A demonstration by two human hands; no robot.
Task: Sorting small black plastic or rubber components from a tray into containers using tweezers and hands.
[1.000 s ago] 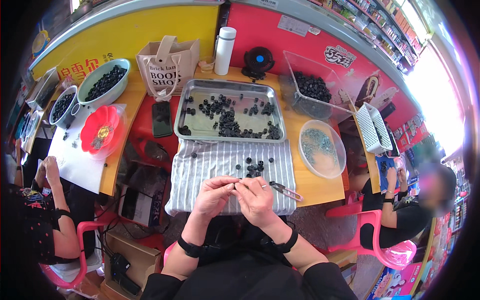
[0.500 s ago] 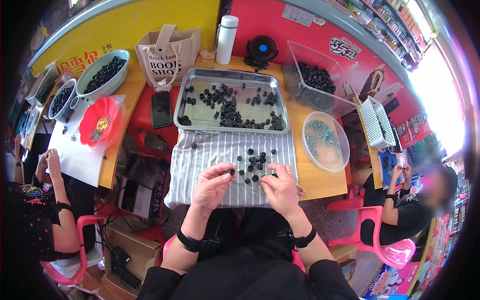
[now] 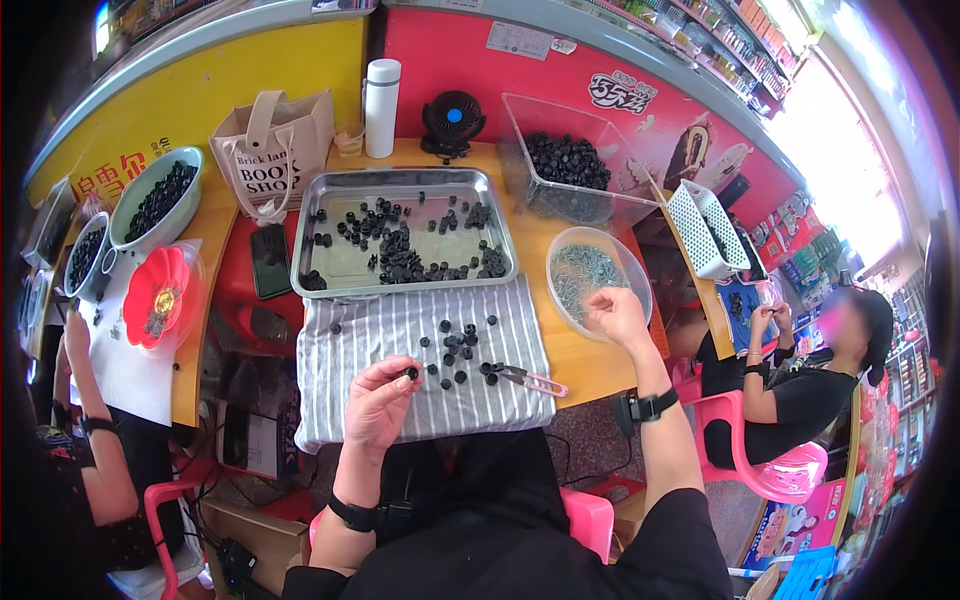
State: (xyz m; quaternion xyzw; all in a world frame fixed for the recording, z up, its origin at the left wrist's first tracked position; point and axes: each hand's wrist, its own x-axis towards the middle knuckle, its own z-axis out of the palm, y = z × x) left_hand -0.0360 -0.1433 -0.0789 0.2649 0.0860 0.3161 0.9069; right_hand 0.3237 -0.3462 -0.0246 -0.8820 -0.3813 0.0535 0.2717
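Note:
Between the thumb and fingertips of my left hand is a small round black part, held above the striped cloth. My right hand reaches into the near side of a round clear tub of small silvery metal pieces. Its fingers are drawn together; anything pinched there is too small to make out. Several loose black parts lie on the cloth between my hands. Beside them rest pink-handled snips.
Beyond the cloth stands a metal tray of black parts. A clear bin of more parts, a fan, a white bottle and a tote bag stand behind. A phone lies left. People work at both sides.
My right hand has moved right, from over the cloth to the clear tub, uncovering the snips. My left hand keeps its black part. The whole view has shifted.

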